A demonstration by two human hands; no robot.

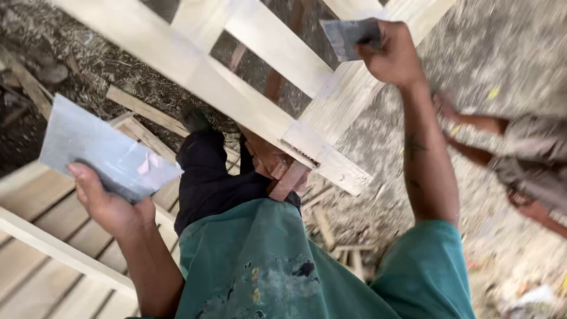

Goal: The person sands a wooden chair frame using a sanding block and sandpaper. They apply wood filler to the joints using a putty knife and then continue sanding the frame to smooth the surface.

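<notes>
The grey sheet of sandpaper (348, 35) sat folded in the right hand (390, 53), whose grip was closed on it, pressing it against a slat of the pale wooden lattice frame (260, 112). The left hand (109, 204) held a larger grey sheet (103, 147) from below, fingers curled under its edge, with a small pale patch near its corner. Beneath lay wooden planks (47, 236); another person's arm (472, 124) showed at right.

Another person (525, 171) crouched on gravel ground (508, 53), wooden planks (47, 236) beside.
</notes>
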